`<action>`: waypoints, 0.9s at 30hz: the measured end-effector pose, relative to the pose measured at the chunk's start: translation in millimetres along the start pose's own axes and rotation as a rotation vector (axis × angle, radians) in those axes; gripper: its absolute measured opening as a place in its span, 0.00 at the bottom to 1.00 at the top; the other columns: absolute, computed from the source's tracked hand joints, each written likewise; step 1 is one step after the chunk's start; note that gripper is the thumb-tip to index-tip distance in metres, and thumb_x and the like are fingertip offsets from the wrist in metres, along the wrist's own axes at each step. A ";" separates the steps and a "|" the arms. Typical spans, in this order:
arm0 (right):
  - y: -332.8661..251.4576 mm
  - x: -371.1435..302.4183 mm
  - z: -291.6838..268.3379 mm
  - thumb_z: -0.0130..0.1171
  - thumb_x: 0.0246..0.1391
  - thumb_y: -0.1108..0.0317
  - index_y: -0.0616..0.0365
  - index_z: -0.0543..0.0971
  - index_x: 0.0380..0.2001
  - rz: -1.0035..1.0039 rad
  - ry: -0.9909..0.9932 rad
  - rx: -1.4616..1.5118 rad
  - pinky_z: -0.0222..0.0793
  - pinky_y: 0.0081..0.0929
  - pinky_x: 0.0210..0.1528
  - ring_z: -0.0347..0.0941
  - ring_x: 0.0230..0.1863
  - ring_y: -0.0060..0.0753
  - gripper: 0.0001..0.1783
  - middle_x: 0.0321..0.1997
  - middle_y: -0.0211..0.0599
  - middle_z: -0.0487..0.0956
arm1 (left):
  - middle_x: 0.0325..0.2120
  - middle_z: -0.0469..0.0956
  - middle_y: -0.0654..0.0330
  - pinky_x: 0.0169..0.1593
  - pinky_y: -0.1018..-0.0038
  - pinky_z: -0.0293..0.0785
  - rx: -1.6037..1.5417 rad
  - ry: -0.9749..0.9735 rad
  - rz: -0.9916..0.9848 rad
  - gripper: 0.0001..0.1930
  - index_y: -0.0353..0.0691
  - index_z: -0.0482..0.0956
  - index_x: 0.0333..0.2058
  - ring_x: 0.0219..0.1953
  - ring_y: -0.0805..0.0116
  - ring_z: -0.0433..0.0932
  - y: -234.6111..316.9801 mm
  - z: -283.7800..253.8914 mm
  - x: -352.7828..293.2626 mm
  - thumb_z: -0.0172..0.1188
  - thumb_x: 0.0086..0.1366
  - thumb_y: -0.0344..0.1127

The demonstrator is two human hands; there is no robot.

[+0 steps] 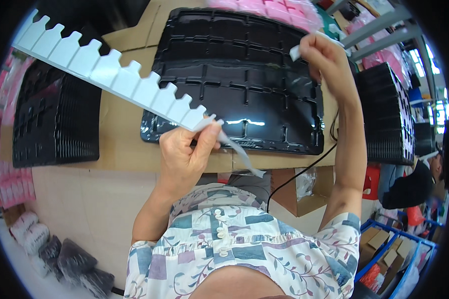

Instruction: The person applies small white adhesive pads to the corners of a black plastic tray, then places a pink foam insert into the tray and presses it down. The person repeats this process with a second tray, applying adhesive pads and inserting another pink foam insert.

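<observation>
My left hand (189, 152) is closed, its thumb and fingers pinching the near end of a long white notched strip (119, 79). The strip slants up to the far left, with a row of tooth-like tabs along its upper edge. From the pinched end a narrow white ribbon (242, 157) dangles toward the table's front edge. My right hand (327, 57) is raised over the far right corner of a black plastic tray (264, 104). Its fingers are curled together, with a small white piece (295, 53) sticking out of them. The shallow tray has moulded cross-shaped ridges.
Stacks of black trays stand at the left (60, 114) and right (389, 114). Pink wrapped goods (274, 11) lie behind the tray on the brown cardboard-covered table (119, 134). A black cable (304, 172) hangs over the front edge, near an open cardboard box (304, 197).
</observation>
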State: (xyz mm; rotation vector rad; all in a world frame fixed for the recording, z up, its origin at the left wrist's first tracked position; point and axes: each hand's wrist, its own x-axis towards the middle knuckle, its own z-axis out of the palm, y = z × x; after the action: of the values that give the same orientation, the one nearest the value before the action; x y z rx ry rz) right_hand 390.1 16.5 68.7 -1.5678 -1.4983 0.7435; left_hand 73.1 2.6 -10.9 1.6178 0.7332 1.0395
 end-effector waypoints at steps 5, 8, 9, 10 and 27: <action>61.1 51.2 -67.6 0.56 0.62 0.63 0.54 0.76 0.30 0.009 -0.101 -0.422 0.52 0.16 0.23 0.57 0.22 0.11 0.09 0.20 0.17 0.63 | 0.23 0.81 0.59 0.28 0.81 0.74 -0.025 -0.103 -0.151 0.09 0.30 0.80 0.34 0.23 0.77 0.78 -4.9 -1.4 3.3 0.56 0.70 0.30; 75.6 69.2 -69.5 0.57 0.59 0.65 0.56 0.75 0.31 -0.070 -0.180 -0.580 0.60 0.22 0.27 0.63 0.24 0.20 0.07 0.20 0.26 0.68 | 0.22 0.81 0.59 0.27 0.81 0.74 -0.042 -0.100 -0.129 0.09 0.29 0.80 0.33 0.23 0.75 0.79 -7.0 -3.8 3.9 0.56 0.69 0.30; 84.8 75.9 -68.7 0.57 0.58 0.65 0.57 0.76 0.32 -0.111 -0.156 -0.640 0.62 0.24 0.29 0.66 0.25 0.23 0.07 0.21 0.29 0.70 | 0.22 0.81 0.59 0.27 0.81 0.74 -0.032 -0.095 -0.128 0.09 0.29 0.80 0.33 0.22 0.75 0.79 -6.9 -3.3 2.9 0.56 0.69 0.30; 93.8 81.1 -67.6 0.57 0.58 0.65 0.57 0.76 0.32 -0.153 -0.129 -0.700 0.64 0.27 0.30 0.69 0.26 0.27 0.07 0.22 0.32 0.72 | 0.22 0.81 0.59 0.27 0.80 0.74 -0.020 -0.093 -0.126 0.09 0.29 0.80 0.33 0.22 0.75 0.79 -6.8 -3.3 2.2 0.56 0.69 0.29; 95.7 87.2 -38.6 0.58 0.53 0.65 0.60 0.74 0.29 -0.315 -0.051 -1.275 0.70 0.46 0.36 0.77 0.33 0.54 0.09 0.25 0.49 0.78 | 0.25 0.81 0.58 0.28 0.81 0.76 -0.040 -0.099 -0.075 0.07 0.30 0.79 0.37 0.23 0.74 0.80 -10.8 -4.9 3.1 0.55 0.70 0.28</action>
State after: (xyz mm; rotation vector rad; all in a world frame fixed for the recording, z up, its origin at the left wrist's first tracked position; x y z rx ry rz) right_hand 481.1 100.8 15.4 -2.0387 -2.3705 -0.5210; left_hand 70.4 10.4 -20.0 1.5835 0.6970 0.9087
